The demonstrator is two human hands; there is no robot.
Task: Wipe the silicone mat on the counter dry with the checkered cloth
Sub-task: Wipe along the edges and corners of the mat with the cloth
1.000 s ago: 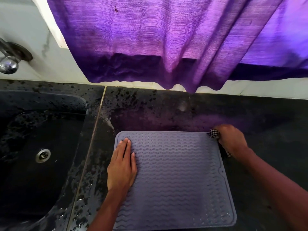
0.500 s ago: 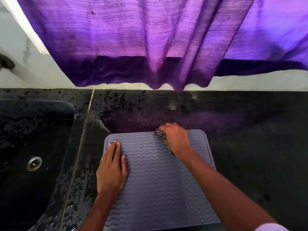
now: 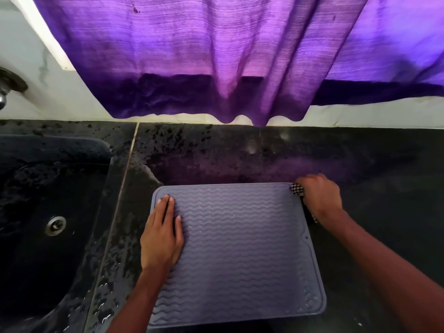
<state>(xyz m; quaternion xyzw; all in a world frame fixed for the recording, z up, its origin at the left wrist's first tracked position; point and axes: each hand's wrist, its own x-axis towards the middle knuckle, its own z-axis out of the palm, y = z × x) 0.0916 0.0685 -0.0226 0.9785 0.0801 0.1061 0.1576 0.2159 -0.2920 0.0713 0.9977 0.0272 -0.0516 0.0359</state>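
A grey-blue silicone mat point(image 3: 240, 248) with wavy ridges lies flat on the black counter point(image 3: 372, 164). My left hand point(image 3: 161, 234) rests flat on the mat's left side, fingers straight. My right hand point(image 3: 320, 199) grips the black-and-white checkered cloth point(image 3: 297, 189) at the mat's far right corner. Most of the cloth is hidden under that hand; a small bunch shows at the fingers and a bit at the wrist.
A black sink point(image 3: 48, 212) with a metal drain point(image 3: 56, 225) lies left of the mat, and the counter strip between them is wet. A purple curtain point(image 3: 216, 56) hangs over the back wall. A tap point(image 3: 2, 97) shows at the left edge.
My right hand with the cloth swept from the mat's far right corner to its far middle and back to the right corner. The left hand stayed pressed on the mat.
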